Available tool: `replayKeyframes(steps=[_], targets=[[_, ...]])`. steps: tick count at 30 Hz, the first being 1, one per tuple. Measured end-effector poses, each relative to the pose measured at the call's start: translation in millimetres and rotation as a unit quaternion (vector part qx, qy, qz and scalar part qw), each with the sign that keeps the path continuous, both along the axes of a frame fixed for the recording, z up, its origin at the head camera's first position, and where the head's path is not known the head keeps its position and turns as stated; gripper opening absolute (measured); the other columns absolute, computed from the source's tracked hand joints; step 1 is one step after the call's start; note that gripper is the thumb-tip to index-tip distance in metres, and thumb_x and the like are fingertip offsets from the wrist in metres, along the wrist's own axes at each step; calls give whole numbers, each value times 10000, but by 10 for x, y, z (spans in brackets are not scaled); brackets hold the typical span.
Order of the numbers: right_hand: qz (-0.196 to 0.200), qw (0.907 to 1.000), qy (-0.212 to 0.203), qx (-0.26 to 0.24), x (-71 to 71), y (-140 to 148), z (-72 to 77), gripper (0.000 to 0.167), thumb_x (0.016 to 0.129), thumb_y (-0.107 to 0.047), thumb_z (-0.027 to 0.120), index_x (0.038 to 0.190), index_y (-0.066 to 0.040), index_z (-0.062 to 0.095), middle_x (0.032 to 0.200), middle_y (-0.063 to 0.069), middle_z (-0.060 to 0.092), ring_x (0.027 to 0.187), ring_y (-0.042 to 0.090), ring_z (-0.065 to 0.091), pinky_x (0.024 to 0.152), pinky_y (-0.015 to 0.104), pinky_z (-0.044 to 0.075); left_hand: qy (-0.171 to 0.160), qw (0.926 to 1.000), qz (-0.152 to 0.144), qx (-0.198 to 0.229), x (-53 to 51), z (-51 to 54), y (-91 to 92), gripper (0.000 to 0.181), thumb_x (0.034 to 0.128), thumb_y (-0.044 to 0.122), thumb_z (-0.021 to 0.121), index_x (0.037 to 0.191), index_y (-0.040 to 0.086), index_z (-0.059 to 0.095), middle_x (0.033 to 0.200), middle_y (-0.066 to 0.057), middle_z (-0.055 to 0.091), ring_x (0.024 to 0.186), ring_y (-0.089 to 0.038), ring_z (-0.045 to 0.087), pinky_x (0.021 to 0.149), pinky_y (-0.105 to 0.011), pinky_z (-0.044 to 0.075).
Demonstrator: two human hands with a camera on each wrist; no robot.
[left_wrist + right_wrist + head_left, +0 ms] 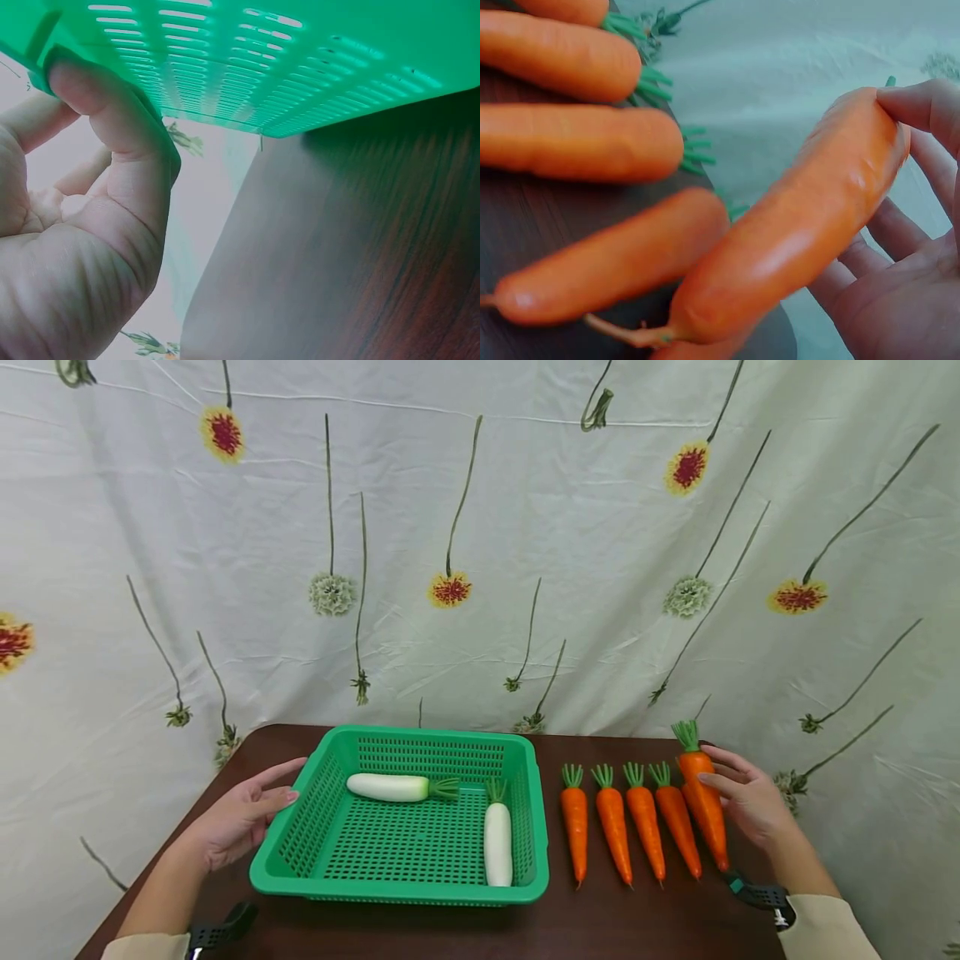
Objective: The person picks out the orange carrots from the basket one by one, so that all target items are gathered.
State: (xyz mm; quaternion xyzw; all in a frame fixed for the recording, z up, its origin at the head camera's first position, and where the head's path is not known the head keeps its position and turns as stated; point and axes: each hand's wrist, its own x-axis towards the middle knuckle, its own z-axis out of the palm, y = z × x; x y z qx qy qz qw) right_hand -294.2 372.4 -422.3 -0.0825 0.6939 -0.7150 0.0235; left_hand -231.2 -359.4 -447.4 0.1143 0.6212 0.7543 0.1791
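Observation:
A green plastic basket (397,887) with slotted walls stands on the dark brown table. Inside it lie two white radishes with green tops, one radish (387,787) crosswise near the back and another radish (498,845) lengthwise at the right. My left hand (243,817) holds the basket's left rim, the thumb (79,86) against the edge. At the right, my right hand (746,793) pinches an orange carrot (780,240) near its leafy end, thumb on one side and fingers on the other. This carrot is raised over the table, root tip toward me.
Several more carrots (575,827) lie in a row between the basket and my right hand, leaves toward the back. Behind the brown table (637,927) hangs a pale cloth (405,527) printed with flowers. Bands with dark straps (759,893) circle both wrists.

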Motion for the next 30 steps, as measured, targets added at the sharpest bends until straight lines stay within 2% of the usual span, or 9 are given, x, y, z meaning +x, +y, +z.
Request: replayKeyframes(steps=[10, 19, 26, 30], targets=[[-290, 9991, -272, 158, -24, 272, -73, 412, 1009, -62, 640, 1357, -280, 674, 1100, -202, 712, 971, 19, 696, 799, 217, 619, -33, 10000, 33, 16, -7, -13, 1, 607, 1101, 74, 434, 1627, 174, 147, 1280, -53, 729, 1104, -271, 743, 926, -497, 598], [-493, 9947, -496, 754, -75, 461, -183, 388, 1011, -137, 659, 1346, -332, 667, 1068, -291, 664, 943, -21, 686, 781, 202, 609, 38, 10000, -7, 46, -3, 3, -4, 618, 1100, 64, 431, 1632, 159, 131, 1284, -51, 727, 1105, -262, 743, 923, -490, 602], [-616, 9849, -665, 1475, -104, 571, -248, 371, 1003, -235, 684, 1336, -395, 651, 1030, -338, 604, 932, -60, 657, 793, 199, 598, 57, 10000, 12, -2, 8, 13, 3, 620, 1100, 68, 434, 1632, 152, 129, 1279, -43, 730, 1096, -259, 747, 916, -491, 604], [-686, 9767, -781, 1877, -120, 638, -294, 412, 996, -286, 694, 1400, -328, 623, 1032, -311, 565, 923, -70, 646, 803, 208, 599, 35, 10000, 36, 10, 4, 1, 2, 604, 1099, 70, 436, 1627, 174, 161, 1276, -43, 731, 1093, -262, 748, 913, -493, 604]])
